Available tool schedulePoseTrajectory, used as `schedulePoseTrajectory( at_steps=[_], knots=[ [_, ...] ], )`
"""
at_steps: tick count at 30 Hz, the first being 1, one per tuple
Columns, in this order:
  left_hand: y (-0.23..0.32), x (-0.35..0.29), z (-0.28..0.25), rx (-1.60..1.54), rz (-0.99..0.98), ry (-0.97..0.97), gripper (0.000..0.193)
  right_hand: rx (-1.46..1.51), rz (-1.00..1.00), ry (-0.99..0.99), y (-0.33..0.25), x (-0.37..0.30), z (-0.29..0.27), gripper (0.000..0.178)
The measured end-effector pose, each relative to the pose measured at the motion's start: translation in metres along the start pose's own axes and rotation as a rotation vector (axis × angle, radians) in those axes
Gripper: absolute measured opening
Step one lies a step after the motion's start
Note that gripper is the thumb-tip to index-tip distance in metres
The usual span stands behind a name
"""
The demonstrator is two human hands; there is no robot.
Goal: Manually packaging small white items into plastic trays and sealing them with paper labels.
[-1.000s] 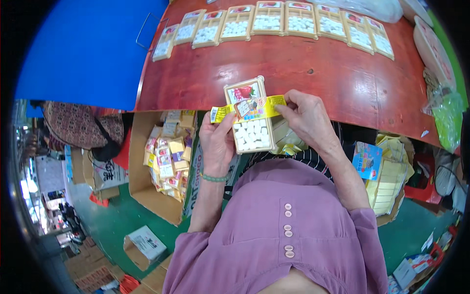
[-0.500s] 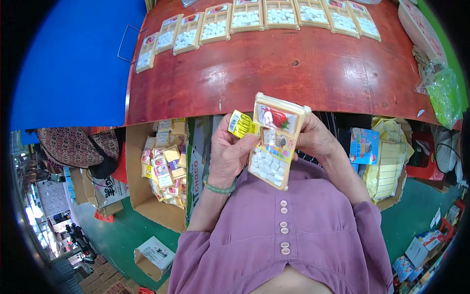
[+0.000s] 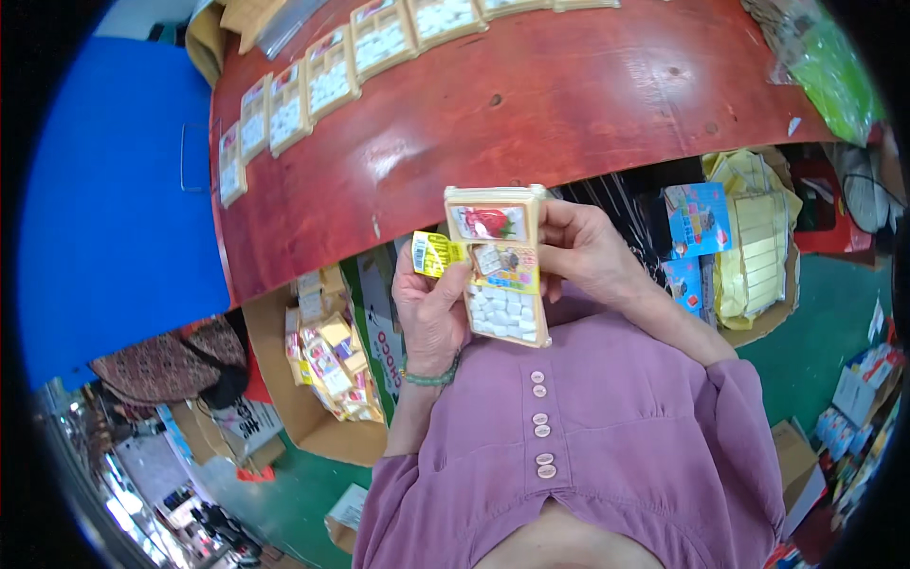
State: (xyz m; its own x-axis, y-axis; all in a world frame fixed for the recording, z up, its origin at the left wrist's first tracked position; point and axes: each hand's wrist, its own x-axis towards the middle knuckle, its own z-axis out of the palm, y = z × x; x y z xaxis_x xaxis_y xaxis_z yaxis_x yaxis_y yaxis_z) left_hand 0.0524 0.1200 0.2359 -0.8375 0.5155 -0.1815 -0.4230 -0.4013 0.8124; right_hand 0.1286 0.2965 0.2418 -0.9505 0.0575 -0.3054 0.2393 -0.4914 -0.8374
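Note:
In front of my chest I hold a tan plastic tray [image 3: 543,322] with compartments. A packet with a strawberry picture [image 3: 488,223] lies in its upper compartment, and small white pieces [image 3: 502,311] fill the lower one. Across its middle runs a printed yellow label [image 3: 517,275], whose free end with a barcode sticks out past the left edge. My left hand [image 3: 431,308] is closed on the tray's left side, thumb on the front by the label. My right hand [image 3: 583,251] grips the right edge, with some fingertips hidden behind the tray.
Similar filled trays [image 3: 329,81] stand in a row along the far side of the red wooden table [image 3: 427,142]. Below its edge, a carton [image 3: 313,431] at left holds packed pieces. Another carton [image 3: 758,327] at right contains yellow sheets and blue packets.
The whole view has shifted and turned. The tray in my hands has come from a slant to nearly upright. Both hands keep their hold, and the label's end still sticks out at left.

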Motion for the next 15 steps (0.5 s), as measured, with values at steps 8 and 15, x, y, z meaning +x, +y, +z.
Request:
schedulePoseTrajectory(
  at_steps=[8,15],
  knots=[
    [-0.007,0.015,0.004,-0.077,0.000,-0.053,0.034,-0.012,-0.079,0.119,0.001,-0.002,0.005,0.010],
    [-0.006,0.024,0.007,-0.036,0.072,0.031,0.027,-0.016,-0.299,0.269,-0.012,-0.020,0.004,0.015]
  ],
)
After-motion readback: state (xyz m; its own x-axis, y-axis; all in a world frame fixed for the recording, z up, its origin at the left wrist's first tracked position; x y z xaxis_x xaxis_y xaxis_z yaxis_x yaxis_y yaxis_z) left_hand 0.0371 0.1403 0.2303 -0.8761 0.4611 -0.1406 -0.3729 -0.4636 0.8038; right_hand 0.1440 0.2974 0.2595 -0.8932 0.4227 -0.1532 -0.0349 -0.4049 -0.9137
